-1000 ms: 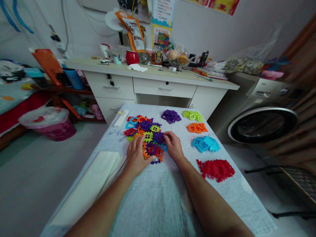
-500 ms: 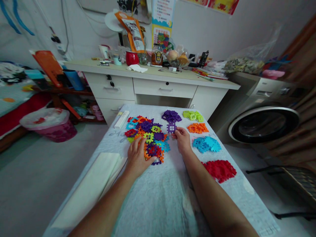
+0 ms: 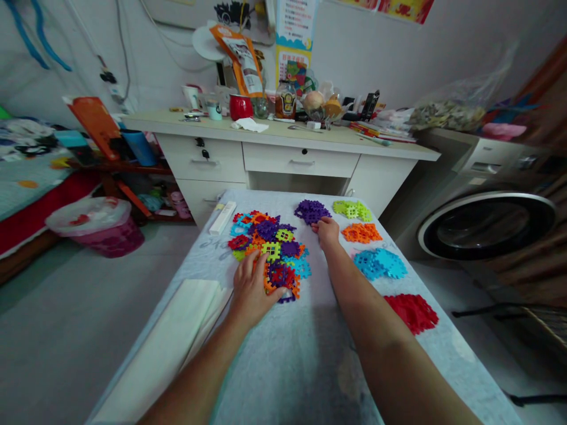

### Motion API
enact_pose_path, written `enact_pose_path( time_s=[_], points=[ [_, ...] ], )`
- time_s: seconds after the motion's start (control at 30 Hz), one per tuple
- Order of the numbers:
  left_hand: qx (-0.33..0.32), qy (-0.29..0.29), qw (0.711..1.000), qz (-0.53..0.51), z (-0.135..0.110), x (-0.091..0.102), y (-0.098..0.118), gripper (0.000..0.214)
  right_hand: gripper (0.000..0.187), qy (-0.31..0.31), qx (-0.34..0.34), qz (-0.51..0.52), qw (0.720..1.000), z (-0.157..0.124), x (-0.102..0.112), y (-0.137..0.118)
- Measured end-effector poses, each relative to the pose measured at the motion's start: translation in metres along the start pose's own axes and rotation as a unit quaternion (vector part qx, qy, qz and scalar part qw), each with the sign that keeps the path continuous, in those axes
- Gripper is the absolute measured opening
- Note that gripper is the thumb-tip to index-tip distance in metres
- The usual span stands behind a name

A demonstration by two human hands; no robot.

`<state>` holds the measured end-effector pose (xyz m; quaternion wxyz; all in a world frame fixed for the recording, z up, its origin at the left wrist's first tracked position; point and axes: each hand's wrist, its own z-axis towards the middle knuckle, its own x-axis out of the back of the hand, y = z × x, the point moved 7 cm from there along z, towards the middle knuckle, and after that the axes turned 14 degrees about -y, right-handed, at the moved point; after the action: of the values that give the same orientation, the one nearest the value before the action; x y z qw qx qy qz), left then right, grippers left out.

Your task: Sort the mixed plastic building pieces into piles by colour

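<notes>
A mixed heap of coloured plastic interlocking pieces (image 3: 271, 243) lies on the cloth-covered table (image 3: 287, 360). My left hand (image 3: 251, 288) rests flat on the heap's near edge, fingers apart, touching orange pieces. My right hand (image 3: 328, 231) reaches forward to the near edge of the purple pile (image 3: 311, 210), fingertips pinched on a purple piece there. To the right lie sorted piles: green (image 3: 349, 209), orange (image 3: 361, 233), blue (image 3: 380, 264) and red (image 3: 411, 311).
A folded white sheet (image 3: 177, 330) lies on the table's left side, and a small white box (image 3: 222, 217) at its far left. Beyond stand a cluttered white desk (image 3: 283, 137), a washing machine (image 3: 487, 227) on the right and a pink lined bin (image 3: 95, 227) on the floor.
My right hand picked a purple piece out of the mixed heap and carried it forward to the purple pile. My left hand stayed on the heap's near edge.
</notes>
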<state>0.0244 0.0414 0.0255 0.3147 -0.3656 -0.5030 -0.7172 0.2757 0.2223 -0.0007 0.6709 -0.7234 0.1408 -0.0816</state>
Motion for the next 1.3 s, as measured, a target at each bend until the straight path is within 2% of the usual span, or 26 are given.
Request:
enact_pose_path(
  time_s=[0.17,0.3,0.37,0.53,0.67,0.83,1.0,1.17,1.3],
  points=[
    [0.0,-0.001,1.0,-0.006,-0.001,0.002,0.002,0.081,0.033,0.016,0.042,-0.005,0.999,0.0,0.004,0.007],
    [-0.002,0.0,1.0,-0.007,-0.001,0.003,0.003,0.08,0.029,0.006,0.105,-0.097,0.99,-0.004,0.005,0.005],
    [0.001,0.0,1.0,-0.006,-0.001,0.003,0.003,0.079,0.027,-0.025,0.15,-0.177,0.972,-0.009,-0.002,-0.002],
    [0.003,-0.004,1.0,-0.004,-0.001,0.002,0.003,0.079,0.028,-0.144,0.242,-0.334,0.899,-0.03,-0.034,-0.018],
    [-0.002,0.003,1.0,-0.002,-0.001,0.004,0.004,0.078,0.035,-0.208,0.256,-0.402,0.854,-0.037,-0.052,-0.019],
    [0.006,0.001,1.0,0.004,-0.001,0.004,0.005,0.079,0.037,-0.266,0.245,-0.436,0.824,-0.034,-0.062,-0.014],
    [0.001,-0.001,1.0,0.009,-0.001,0.004,0.006,0.079,0.024,-0.283,0.236,-0.443,0.817,-0.031,-0.067,-0.014],
    [0.001,-0.003,1.0,0.014,0.0,0.005,0.007,0.079,0.013,-0.284,0.224,-0.428,0.828,-0.03,-0.068,-0.013],
    [0.006,-0.002,1.0,0.018,0.0,0.004,0.006,0.078,0.01,-0.272,0.212,-0.401,0.849,-0.029,-0.066,-0.013]
  ],
)
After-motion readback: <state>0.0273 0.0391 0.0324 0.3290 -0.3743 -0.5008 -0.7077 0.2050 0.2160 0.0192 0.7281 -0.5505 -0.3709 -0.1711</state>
